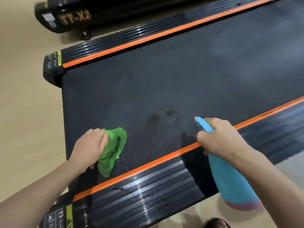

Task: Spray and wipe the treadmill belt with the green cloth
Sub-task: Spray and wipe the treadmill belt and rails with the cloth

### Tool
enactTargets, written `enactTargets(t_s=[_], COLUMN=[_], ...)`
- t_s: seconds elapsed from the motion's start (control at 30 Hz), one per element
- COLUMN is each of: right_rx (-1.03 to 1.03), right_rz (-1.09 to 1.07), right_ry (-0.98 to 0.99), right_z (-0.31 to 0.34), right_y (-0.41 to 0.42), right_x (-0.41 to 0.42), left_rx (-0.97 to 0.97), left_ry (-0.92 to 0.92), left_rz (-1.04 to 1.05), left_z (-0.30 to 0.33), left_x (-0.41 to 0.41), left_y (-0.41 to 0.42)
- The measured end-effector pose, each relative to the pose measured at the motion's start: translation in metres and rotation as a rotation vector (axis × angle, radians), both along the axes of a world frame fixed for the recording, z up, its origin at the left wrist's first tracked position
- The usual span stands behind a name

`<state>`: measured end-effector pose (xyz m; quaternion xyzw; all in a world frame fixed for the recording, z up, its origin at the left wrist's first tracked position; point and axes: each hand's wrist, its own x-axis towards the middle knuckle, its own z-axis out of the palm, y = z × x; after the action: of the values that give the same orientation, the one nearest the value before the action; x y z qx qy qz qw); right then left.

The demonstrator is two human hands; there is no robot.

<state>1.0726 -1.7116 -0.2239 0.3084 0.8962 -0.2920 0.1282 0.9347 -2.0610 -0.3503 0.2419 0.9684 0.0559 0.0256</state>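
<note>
My left hand [89, 146] grips the green cloth [112, 149], fingers curled over its bunched top, pressing it flat to the treadmill belt [164, 76] near the rear end of the deck. My right hand [217, 137] is wrapped round the neck of the blue spray bottle [230, 178], and its nozzle points out over the belt towards the far rail. The bottle hangs tilted above the near orange stripe [148, 165] and the ribbed side rail [148, 191], apart from both.

What matters now is the wet patch [162, 117] — a few dark blotches and a sheen of fine droplets — lying on the belt between my two hands. From the cloth it sits to the right and a little farther off; from the nozzle it lies just to the left. The left hand is the one with the cloth, so the wipe is its job, I judge: a sweep rightwards along the belt's long axis, which runs up and to the right in my view.

The belt beyond looks dry and dull — most of it probably remains to be sprayed and wiped.
</note>
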Motion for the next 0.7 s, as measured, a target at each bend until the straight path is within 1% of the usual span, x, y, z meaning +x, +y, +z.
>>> enactTargets(t_s=[0.07,0.1,0.2,0.33,0.43,0.57,0.63,0.7], right_rx=[0.033,0.035,0.0,-0.078,-0.06,-0.032,-0.04,-0.035], right_rz=[-0.01,-0.025,-0.082,-0.136,-0.076,-0.018,-0.014,0.01], right_ry=[0.027,0.029,-0.012,0.004,0.004,0.022,0.021,0.02], right_z=[0.004,0.005,0.008,0.007,0.005,0.004,0.005,0.004], right_y=[0.0,-0.001,-0.01,-0.018,-0.025,-0.033,-0.035,-0.037], right_x=[0.002,0.004,0.013,0.028,0.035,0.035,0.033,0.031], left_rx=[0.106,0.141,0.163,0.137,0.16,0.199,0.207,0.194], left_ry=[-0.096,-0.124,-0.135,-0.056,-0.095,-0.124,-0.085,-0.021], left_rz=[0.196,0.236,0.242,0.221,0.132,-0.15,-0.259,-0.308], left_z=[0.003,0.004,0.006,0.002,0.001,0.004,0.003,0.001], left_x=[0.005,0.008,0.02,0.032,0.038,0.055,0.064,0.066], left_y=[0.022,0.033,0.064,0.087,0.097,0.14,0.157,0.158])
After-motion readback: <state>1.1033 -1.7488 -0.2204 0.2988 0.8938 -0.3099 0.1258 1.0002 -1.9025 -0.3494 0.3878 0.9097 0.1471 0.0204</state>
